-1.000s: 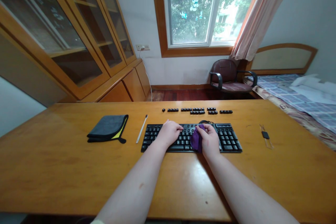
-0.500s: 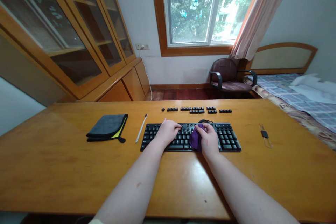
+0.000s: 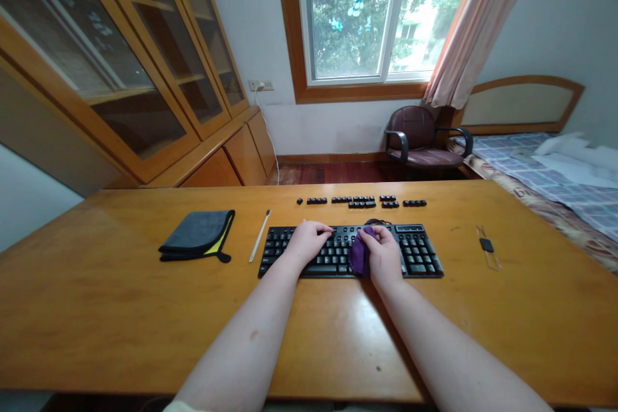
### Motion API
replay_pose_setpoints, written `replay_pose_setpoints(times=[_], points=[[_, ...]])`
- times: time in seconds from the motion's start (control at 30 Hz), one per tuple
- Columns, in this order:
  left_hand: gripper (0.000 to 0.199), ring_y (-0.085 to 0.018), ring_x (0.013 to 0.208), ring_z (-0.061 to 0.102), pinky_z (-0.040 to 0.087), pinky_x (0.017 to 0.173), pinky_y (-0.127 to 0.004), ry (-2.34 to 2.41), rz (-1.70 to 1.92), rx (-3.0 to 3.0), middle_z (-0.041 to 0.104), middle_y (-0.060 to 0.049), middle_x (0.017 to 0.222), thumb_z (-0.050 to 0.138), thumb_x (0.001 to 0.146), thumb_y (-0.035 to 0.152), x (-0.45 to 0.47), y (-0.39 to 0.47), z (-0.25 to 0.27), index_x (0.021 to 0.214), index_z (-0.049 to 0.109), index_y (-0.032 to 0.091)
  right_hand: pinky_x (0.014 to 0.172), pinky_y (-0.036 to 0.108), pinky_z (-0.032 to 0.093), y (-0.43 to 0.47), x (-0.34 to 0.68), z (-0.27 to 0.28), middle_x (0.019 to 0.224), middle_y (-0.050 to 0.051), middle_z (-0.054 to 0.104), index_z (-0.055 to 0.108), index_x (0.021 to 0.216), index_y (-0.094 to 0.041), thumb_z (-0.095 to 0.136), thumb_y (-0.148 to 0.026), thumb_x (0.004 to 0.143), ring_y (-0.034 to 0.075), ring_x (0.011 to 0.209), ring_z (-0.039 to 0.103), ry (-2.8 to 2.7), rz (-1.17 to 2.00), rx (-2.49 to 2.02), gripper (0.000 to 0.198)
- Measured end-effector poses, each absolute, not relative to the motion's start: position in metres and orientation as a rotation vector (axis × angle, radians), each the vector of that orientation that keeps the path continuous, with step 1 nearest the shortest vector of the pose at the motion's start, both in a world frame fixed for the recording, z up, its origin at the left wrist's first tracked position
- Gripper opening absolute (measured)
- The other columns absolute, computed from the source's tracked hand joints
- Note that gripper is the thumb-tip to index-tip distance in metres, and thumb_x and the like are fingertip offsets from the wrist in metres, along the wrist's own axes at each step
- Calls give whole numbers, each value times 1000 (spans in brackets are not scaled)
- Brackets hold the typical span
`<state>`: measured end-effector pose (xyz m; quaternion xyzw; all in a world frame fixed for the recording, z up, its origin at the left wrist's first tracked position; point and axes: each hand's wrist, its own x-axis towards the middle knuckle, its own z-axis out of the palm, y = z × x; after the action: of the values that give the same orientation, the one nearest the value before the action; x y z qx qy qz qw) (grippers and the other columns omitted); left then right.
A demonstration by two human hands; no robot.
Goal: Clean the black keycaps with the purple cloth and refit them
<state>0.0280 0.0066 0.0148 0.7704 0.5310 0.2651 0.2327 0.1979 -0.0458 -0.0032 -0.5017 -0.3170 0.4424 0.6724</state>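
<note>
A black keyboard (image 3: 333, 268) lies on the wooden desk in front of me. My left hand (image 3: 308, 241) bends over its left half, fingers curled at the far edge and thumb pointing right, gripping it. Some of those fingertips are hidden. Between the fingers of my right hand (image 3: 385, 251) is a bunched purple cloth (image 3: 360, 256), pressed against the keys right of the middle. In the top row, gaps show where keycaps are off. Behind the keyboard, several loose black keycaps (image 3: 362, 204) stand in short rows, with a single keycap (image 3: 299, 201) at their left end.
Left of the keyboard lies a white toothbrush (image 3: 259, 237), then a folded grey cloth (image 3: 197, 232) with black trim. A wire keycap puller (image 3: 486, 246) with a black grip rests on the right of the desk (image 3: 145, 322). Beyond the desk stands an office chair (image 3: 418, 135).
</note>
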Motion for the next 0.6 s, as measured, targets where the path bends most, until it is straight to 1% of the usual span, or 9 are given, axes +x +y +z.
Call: replay_pose_setpoints(times=[0.17,0.27,0.4,0.5,0.6], points=[[18,-19,87,64,22,107,-44,1447,690,2185,72,-2,88,55,77,24,28,6,17,82,72,25,54,24,40,-45,198,-4,60,-4,57,57,74,-18,72,-34,63,12,56,52,-711,994,-1124,24],[18,-18,86,62,21,107,-45,1397,665,2352,71,-2,85,54,77,20,28,3,20,81,71,22,55,24,40,-45,197,-5,61,-4,57,57,74,-18,72,-34,63,12,56,52,-712,995,-1129,24],[16,-18,84,59,17,107,-49,1357,634,2621,69,-3,80,55,75,15,32,-3,24,76,70,20,55,24,40,-45,197,-3,61,-4,57,57,74,-18,72,-35,62,12,55,52,-720,996,-1137,25],[15,-18,83,57,18,107,-49,1411,569,2709,67,-5,79,55,74,14,36,-9,27,76,69,20,54,24,40,-46,197,0,60,-4,57,57,74,-18,72,-36,62,13,56,52,-729,987,-1153,26],[16,-21,92,55,17,107,-51,1464,524,2737,67,-5,85,54,76,16,40,-15,31,78,69,21,53,24,40,-47,197,2,60,-3,56,57,73,-18,72,-36,62,12,55,52,-735,981,-1161,26]])
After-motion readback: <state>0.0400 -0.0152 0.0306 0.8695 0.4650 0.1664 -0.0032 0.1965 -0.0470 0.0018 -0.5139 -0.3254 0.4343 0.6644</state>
